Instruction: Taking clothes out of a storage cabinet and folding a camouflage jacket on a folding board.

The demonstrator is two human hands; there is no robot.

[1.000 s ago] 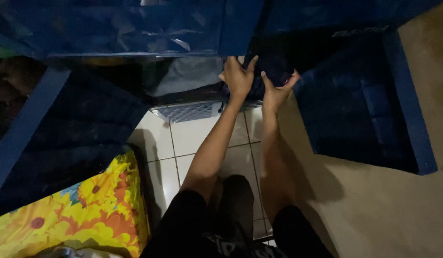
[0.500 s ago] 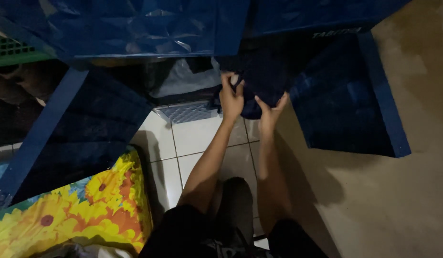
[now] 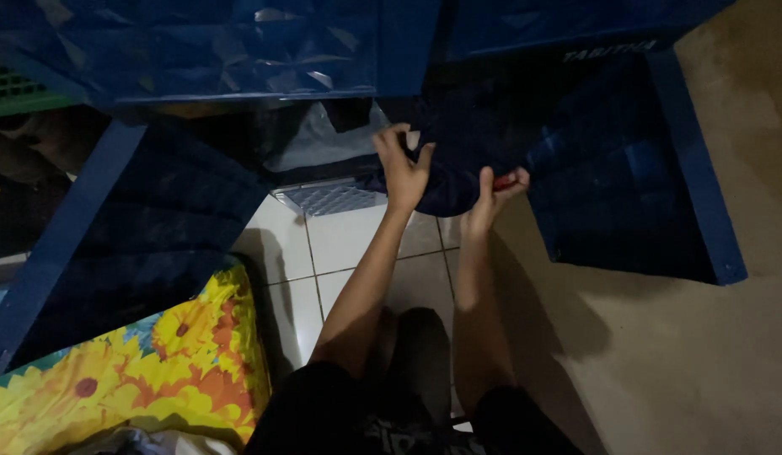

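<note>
Hands [image 3: 446,181] clutching dark blue cloth [image 3: 458,173] together

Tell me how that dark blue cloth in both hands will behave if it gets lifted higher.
The dark blue cloth bunches between the left hand and right hand, so it is probably floppy and will sag. It looks light, since fingertips alone gather it. It seems unlikely to slip, being pinched in folds.

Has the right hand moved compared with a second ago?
Yes. The right hand has dropped toward the floor tiles; against the metal grate it sits lower on the dark cloth, thumb now hooked over the edge.
</note>
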